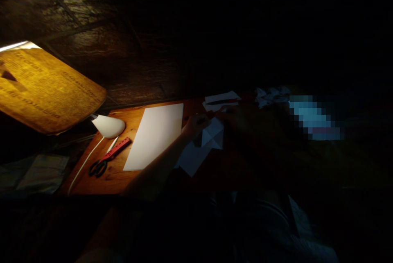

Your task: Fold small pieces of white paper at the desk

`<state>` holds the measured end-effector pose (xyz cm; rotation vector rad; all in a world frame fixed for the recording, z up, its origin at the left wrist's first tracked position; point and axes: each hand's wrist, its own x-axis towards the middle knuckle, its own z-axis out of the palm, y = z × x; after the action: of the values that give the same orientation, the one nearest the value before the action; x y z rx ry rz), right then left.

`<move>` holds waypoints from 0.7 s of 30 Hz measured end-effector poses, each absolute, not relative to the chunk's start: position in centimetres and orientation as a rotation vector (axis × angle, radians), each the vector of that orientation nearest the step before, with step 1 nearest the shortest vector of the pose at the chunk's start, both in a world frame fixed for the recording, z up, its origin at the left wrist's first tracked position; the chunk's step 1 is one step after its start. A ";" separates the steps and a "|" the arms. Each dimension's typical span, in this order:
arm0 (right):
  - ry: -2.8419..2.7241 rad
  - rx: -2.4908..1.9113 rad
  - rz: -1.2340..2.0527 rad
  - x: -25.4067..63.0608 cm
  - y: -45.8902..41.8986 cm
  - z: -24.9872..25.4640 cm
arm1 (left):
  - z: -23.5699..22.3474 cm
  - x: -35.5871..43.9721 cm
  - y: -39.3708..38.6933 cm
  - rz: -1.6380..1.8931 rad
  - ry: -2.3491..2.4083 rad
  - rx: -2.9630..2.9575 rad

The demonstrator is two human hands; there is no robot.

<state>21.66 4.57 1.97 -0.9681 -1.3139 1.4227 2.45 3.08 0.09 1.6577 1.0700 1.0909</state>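
Note:
My left hand [196, 124] reaches over the wooden table with its fingers closed on the upper left part of a folded sheet of white paper [214, 134]. Crease lines run across that sheet. On its other side my right hand [235, 117] is dim, its fingers pinched near the upper edge of the same paper. Below the folded piece lies another white paper [193, 158], partly covered by it. A large stack of blank white paper [156, 136] rests beside my left forearm.
A lit desk lamp with a printed yellow shade [52, 91] and white base [110, 126] stands at left. Near it lie scissors [98, 168] with a red blade part and a white cord [86, 164]. Papers [222, 97] and crumpled white pieces [270, 95] lie behind my hands.

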 end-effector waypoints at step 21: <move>-1.354 -1.069 1.168 23.8 6.5 1.6 | -1.1 2.1 4.0 1.172 1.103 1.490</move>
<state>23.76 6.52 1.64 -1.0686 -1.3539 1.1676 2.11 3.95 -1.06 1.4898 1.1030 1.1719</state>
